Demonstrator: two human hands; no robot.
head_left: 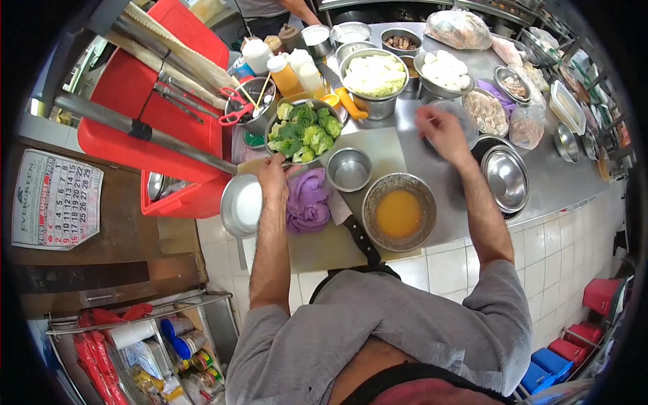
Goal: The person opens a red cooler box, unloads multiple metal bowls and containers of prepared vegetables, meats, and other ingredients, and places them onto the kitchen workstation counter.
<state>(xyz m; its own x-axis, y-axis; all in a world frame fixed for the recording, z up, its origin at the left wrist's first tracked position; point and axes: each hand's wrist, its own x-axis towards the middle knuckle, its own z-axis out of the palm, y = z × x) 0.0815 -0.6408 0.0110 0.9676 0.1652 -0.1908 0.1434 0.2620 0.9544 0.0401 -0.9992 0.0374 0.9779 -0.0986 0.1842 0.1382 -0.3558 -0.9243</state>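
Note:
My left hand grips the near rim of a metal bowl full of green broccoli florets. Just below that hand lie a crumpled purple cloth and a metal bowl of white contents. My right hand is smeared by motion, so its fingers are unclear; it is over the left side of a round, see-through-looking bowl or lid. I cannot tell whether it touches it. Between my arms stand an empty metal bowl and a bowl of orange-yellow liquid.
A black-handled knife lies on the cutting board near the front edge. Behind are a pot of chopped cabbage, squeeze bottles and red scissors. Stacked metal bowls stand at right. Another person is at the back.

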